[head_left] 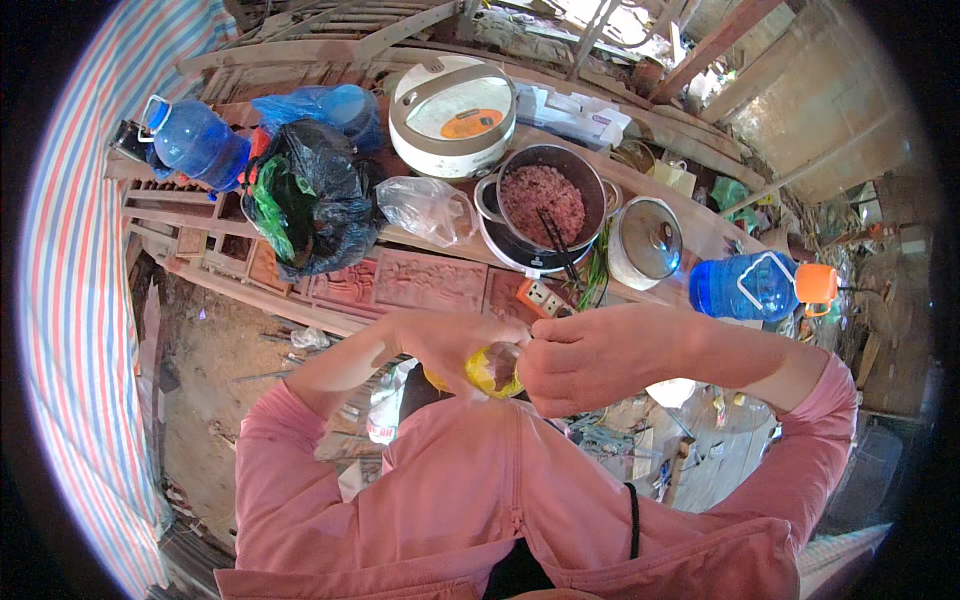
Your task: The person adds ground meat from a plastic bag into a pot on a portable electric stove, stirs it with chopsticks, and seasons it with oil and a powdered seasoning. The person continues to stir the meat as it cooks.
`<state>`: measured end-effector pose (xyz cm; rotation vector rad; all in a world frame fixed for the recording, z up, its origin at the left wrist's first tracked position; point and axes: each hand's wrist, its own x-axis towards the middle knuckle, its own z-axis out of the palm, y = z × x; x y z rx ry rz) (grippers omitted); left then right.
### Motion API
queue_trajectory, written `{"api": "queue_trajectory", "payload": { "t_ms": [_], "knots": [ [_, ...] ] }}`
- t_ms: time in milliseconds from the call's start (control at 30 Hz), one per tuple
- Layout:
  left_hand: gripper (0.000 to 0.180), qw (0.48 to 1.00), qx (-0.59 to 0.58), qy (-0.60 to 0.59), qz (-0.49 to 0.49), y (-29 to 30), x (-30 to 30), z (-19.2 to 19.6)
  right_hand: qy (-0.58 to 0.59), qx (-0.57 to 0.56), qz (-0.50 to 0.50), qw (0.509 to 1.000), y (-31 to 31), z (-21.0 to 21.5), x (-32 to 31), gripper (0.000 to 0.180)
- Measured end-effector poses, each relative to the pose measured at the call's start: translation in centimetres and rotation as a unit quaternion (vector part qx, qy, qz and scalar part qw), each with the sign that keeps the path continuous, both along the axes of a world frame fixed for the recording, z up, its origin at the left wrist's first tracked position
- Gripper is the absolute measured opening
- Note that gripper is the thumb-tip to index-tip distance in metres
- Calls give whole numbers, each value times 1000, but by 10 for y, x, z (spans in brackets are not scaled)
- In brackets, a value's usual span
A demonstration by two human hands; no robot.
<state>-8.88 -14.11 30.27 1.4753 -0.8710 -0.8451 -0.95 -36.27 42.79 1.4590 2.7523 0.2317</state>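
Note:
Close to my body, my left hand [450,345] is closed round a small yellow packet [482,368] with a clear, shiny part. My right hand [580,360] is beside it, fingers curled in a pinch against the packet's edge; what lies between those fingertips is hidden. Beyond my hands stands a pot [488,205] of reddish minced meat [540,197] on a round white cooker [520,262]. A pair of dark chopsticks [556,243] leans in the pot. Green onion stalks [597,270] lie to its right, by a lidded pot [648,245].
A white rice cooker [452,115] stands at the back. Black and green plastic bags [335,200] and a clear bag [428,208] lie to the left. Blue water jugs [195,140] flank the carved wooden bench [430,280]. An orange cup [817,284] and a power strip [540,297] are rightward.

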Motion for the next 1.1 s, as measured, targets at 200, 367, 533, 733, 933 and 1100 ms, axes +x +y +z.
{"api": "queue_trajectory", "payload": {
  "t_ms": [200,367,533,733,933,1100],
  "knots": [
    [80,996,23,80,8,-17,11,11,-66,-21,37,997,-13,8,13,24],
    [79,984,67,53,156,-20,15,20,202,25,-277,939,-28,5,25,26],
    [70,951,163,-71,254,-28,17,17,251,-69,-389,884,-42,-4,30,45],
    [80,946,185,-39,262,-29,25,19,290,-2,-391,874,-44,-13,31,35],
    [78,919,233,-97,302,-36,26,15,304,-45,-399,864,-46,-24,37,30],
    [72,933,210,-99,274,-36,39,17,339,25,-359,869,-50,-38,40,31]
  ]
}}
